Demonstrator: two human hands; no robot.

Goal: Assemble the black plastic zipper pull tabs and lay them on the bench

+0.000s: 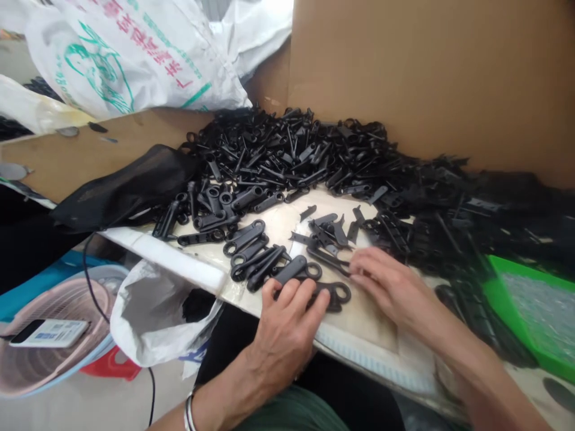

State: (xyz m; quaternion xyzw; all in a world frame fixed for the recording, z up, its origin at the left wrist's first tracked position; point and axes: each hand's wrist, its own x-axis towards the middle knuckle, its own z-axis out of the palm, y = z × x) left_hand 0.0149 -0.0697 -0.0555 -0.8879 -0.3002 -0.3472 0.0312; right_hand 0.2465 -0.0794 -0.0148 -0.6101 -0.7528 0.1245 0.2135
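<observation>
My left hand [287, 314] is at the table's front edge, its fingers curled over a few black ring-ended plastic parts [342, 293]. My right hand [386, 278] is to the right of it, thumb and fingers closed on the end of another long black plastic part [327, 258]. Just left of my hands lie several similar ring-ended parts [245, 238] in a loose row. Small flat black pieces with forked ends [341, 230] are scattered beyond my fingertips. My fingers hide part of what each hand grips.
A large heap of black parts [287, 149] lies against a cardboard wall [426, 72]. A green tray [507, 269] of clear small pieces stands at right. Left are a black cloth bag [130, 185], an open white sack [144, 323], a basket [22, 377] with a power bank [49, 333], and a cable [92, 287].
</observation>
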